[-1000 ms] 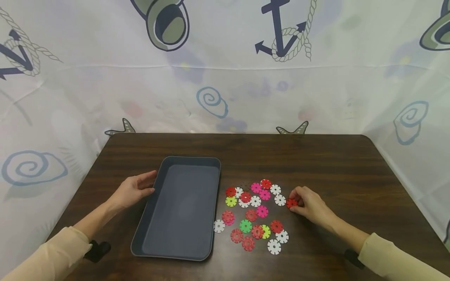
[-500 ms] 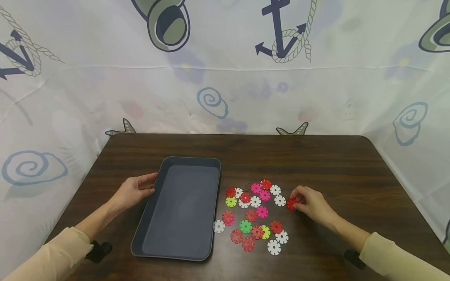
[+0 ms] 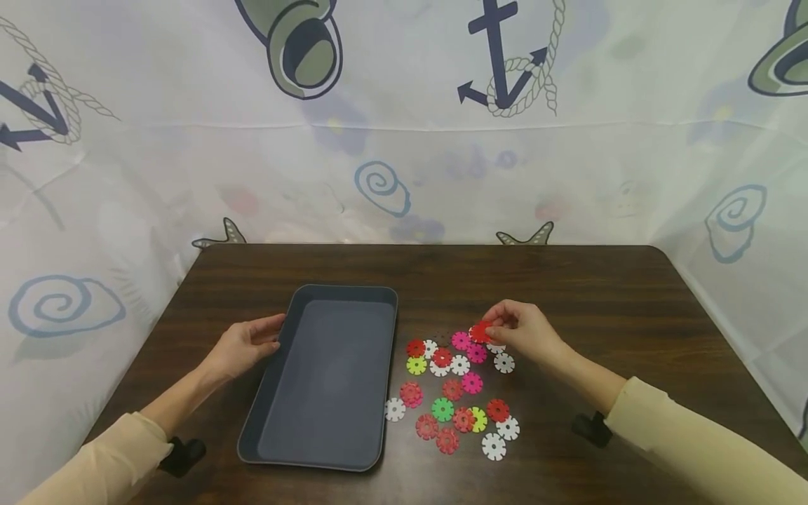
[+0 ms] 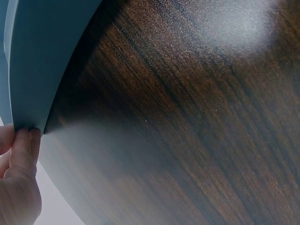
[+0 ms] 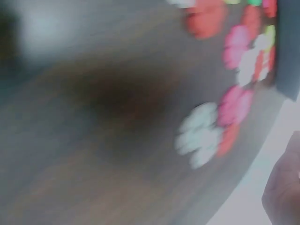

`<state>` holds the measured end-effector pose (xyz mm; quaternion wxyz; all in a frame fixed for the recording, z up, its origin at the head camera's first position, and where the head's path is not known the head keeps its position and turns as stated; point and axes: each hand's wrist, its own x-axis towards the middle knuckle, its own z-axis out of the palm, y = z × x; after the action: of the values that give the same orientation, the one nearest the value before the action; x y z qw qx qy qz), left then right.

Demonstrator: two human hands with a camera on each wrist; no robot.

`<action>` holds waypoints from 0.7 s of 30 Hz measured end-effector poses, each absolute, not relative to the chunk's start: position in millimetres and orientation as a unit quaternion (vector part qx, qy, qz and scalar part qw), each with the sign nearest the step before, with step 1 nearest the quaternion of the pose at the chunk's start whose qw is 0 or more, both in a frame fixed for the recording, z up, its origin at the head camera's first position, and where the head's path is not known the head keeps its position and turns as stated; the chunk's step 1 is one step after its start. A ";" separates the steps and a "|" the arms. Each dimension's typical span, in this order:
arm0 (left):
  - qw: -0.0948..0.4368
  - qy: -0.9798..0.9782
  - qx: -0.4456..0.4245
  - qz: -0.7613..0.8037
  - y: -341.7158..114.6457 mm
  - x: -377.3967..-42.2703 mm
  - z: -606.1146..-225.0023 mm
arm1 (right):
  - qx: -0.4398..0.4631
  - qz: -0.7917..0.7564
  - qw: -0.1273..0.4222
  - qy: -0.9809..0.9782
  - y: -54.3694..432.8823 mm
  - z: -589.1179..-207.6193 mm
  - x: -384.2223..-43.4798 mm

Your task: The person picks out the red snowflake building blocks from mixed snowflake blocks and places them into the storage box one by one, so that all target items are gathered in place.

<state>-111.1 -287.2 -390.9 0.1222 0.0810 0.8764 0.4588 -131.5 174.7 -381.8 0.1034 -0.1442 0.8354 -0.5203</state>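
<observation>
- The right hand (image 3: pixel 525 332) pinches a red disc (image 3: pixel 481 332) between thumb and fingers, at the far edge of the scattered discs.
- The left hand (image 3: pixel 243 347), fingers nearly straight, touches the left side of a grey tray (image 3: pixel 334 393).
- The tray lies flat on the dark wood counter (image 3: pixel 568 280), left of the discs.
- A green disc (image 3: pixel 442 409) lies among red, pink, yellow and white ones, some overlapping.
</observation>
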 end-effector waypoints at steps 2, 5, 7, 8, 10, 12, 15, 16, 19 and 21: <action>0.121 0.876 0.081 0.459 -287.4 -110.9 -391.3 | -0.145 -0.529 0.110 0.829 155.7 -375.9 -135.7; 0.119 0.877 0.076 0.459 -287.8 -110.6 -391.9 | -0.144 -0.547 0.128 0.815 124.1 -368.4 -142.8; 0.117 0.878 0.074 0.458 -288.1 -110.3 -392.4 | -0.139 -0.564 0.139 0.802 102.1 -365.1 -148.3; 0.117 0.878 0.073 0.458 -288.4 -110.3 -392.9 | -0.133 -0.574 0.145 0.795 90.8 -364.1 -151.1; 0.116 0.877 0.071 0.460 -288.7 -110.0 -393.9 | -0.127 -0.589 0.155 0.783 69.6 -362.8 -156.2; 0.116 0.875 0.071 0.465 -288.7 -109.6 -394.4 | -0.121 -0.602 0.163 0.772 49.5 -362.6 -160.6; 0.114 0.872 0.073 0.471 -288.1 -109.4 -394.6 | -0.111 -0.613 0.173 0.763 23.9 -363.6 -165.6; 0.113 0.871 0.074 0.472 -287.8 -109.5 -394.5 | -0.106 -0.615 0.176 0.761 16.4 -364.0 -167.0; 0.112 0.872 0.073 0.471 -287.5 -109.9 -393.8 | -0.096 -0.619 0.180 0.758 -3.0 -364.9 -170.3; 0.112 0.873 0.071 0.469 -287.7 -110.1 -393.0 | -0.094 -0.618 0.179 0.760 -14.5 -365.1 -172.0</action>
<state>-110.1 -287.7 -393.0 0.1123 0.0706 0.8732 0.4691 -172.0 -14.5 -365.1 0.1791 -0.0942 0.7595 -0.6182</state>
